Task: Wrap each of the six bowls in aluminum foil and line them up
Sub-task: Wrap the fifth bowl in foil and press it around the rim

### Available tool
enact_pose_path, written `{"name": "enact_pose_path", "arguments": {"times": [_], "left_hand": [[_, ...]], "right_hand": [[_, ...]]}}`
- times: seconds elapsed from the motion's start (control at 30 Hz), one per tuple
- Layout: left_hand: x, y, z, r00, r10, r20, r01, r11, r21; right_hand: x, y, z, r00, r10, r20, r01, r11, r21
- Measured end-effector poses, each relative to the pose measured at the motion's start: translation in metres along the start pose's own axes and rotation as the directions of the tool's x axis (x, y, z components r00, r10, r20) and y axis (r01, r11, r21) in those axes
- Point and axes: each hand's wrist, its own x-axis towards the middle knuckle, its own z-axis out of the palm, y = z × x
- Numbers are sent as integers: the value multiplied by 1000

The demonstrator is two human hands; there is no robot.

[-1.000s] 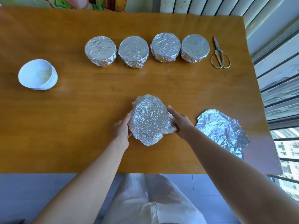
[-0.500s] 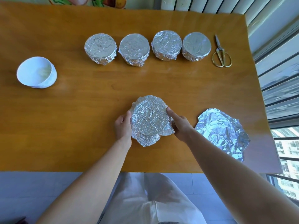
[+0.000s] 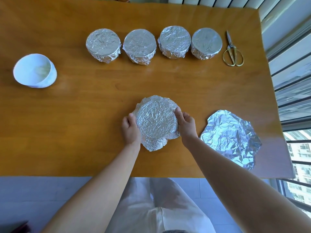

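Observation:
A bowl covered in crinkled foil (image 3: pixel 155 121) sits near the table's front edge, with loose foil flaring at its near and far sides. My left hand (image 3: pixel 130 128) presses its left side and my right hand (image 3: pixel 186 122) clasps its right side. Several foil-wrapped bowls stand in a row at the back, from the leftmost (image 3: pixel 103 44) to the rightmost (image 3: pixel 206 43). A bare white bowl (image 3: pixel 34 70) lies tilted at the left. A crumpled loose foil sheet (image 3: pixel 231 137) lies flat to the right of my right hand.
Gold-handled scissors (image 3: pixel 232 52) lie at the right end of the row. The wooden table (image 3: pixel 75 115) ends at its right edge by window railings. My lap in white cloth shows below the front edge.
Both hands have closed tighter around the foil-covered bowl, my right thumb now over its rim. The foil hugs the bowl more closely on the sides.

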Motion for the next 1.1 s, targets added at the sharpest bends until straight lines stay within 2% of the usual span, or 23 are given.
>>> {"name": "enact_pose_path", "arguments": {"times": [0.37, 0.57, 0.67, 1.0, 1.03, 1.1], "left_hand": [[-2, 1, 2, 999, -26, 24, 26, 1000, 11], [2, -1, -2, 998, -48, 36, 46, 998, 38], [3, 1, -4, 997, -60, 45, 57, 996, 68], [-4, 15, -6, 987, -154, 41, 152, 988, 39], [-5, 16, -8, 988, -149, 27, 148, 988, 42], [-3, 16, -14, 999, 17, -35, -13, 996, 93]], "right_hand": [[6, 10, -2, 998, 23, 59, -28, 995, 95], [4, 2, -4, 994, 50, 94, -54, 997, 48], [5, -2, -7, 996, 52, 66, -54, 998, 21], [7, 1, -7, 994, 80, 73, -81, 997, 11], [7, 0, -8, 994, 82, 71, -83, 997, 6], [7, -2, -10, 995, 81, 64, -82, 997, 16]]}}
